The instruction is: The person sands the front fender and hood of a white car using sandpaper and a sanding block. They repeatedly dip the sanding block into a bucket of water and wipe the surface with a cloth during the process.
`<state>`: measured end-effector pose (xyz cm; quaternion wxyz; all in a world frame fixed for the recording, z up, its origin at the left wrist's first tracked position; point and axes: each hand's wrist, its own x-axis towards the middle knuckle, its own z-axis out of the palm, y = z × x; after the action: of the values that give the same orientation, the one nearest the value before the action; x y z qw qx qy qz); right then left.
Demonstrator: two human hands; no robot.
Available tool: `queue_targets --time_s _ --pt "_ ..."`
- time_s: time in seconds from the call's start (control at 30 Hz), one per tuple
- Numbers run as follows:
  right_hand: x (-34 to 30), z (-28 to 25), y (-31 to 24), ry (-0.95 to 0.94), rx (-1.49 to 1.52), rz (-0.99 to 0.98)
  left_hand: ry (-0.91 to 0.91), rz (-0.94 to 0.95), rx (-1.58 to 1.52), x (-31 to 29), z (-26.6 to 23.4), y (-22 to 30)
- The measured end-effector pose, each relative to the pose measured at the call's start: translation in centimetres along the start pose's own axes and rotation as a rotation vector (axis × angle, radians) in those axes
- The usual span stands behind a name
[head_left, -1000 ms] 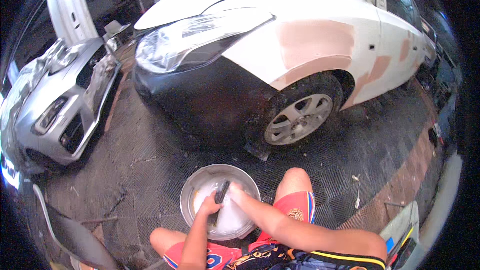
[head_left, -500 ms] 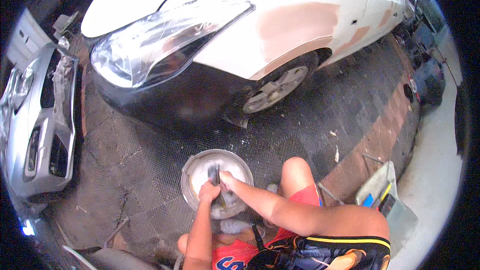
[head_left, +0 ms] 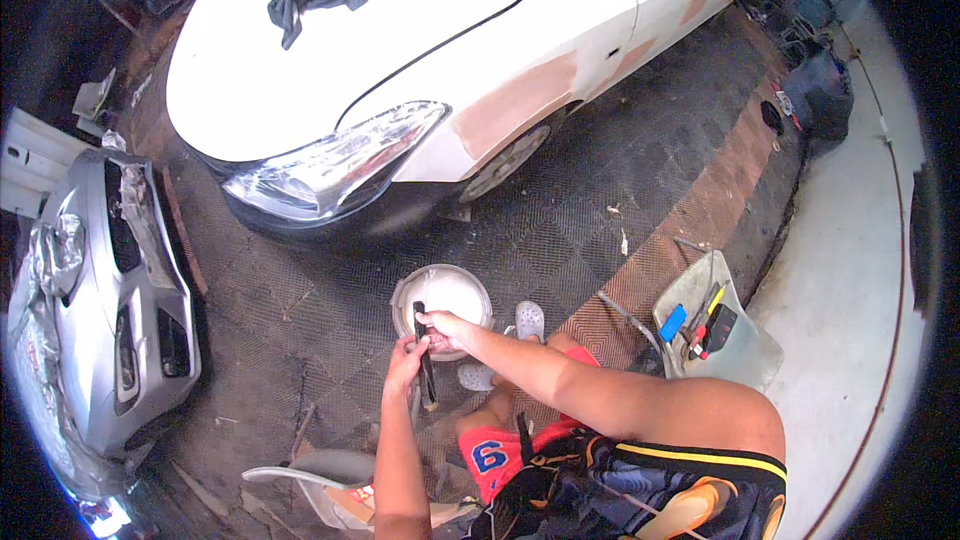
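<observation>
Holding a black bar (head_left: 428, 380) takes both hands: the left hand (head_left: 404, 362) grips its near side and the right hand (head_left: 447, 331) curls round its top part. The bar is over the near left edge of a round bowl (head_left: 399, 298); I can't tell if it touches the rim. White, cloudy stuff is in the bowl, just past the grip.

Farther ahead of the hands, the white car (head_left: 440, 0) looks only part done. Its pinkish-brown patches (head_left: 515, 105) are bare, with no white over them. I can't tell if the bar is clean.

Closer to the body than the grip, the red shorts have a big blue number (head_left: 490, 456). Right of the grip, small things sit on a chair (head_left: 750, 340), and I can't read any labels there.
</observation>
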<state>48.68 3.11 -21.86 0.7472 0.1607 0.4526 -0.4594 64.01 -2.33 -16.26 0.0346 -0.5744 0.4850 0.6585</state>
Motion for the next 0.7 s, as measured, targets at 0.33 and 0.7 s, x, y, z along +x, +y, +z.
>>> queue_targets --time_s 0.33,0.7 --pt "-9.6 7.6 -3.4 -0.257 -0.356 -0.155 0.06 0.254 -0.266 -9.9 -2.4 7.7" --pt "-17.6 -17.1 -13.5 0.819 -1.392 -0.66 0.345 0.316 -0.018 -7.6 -6.3 -2.7"
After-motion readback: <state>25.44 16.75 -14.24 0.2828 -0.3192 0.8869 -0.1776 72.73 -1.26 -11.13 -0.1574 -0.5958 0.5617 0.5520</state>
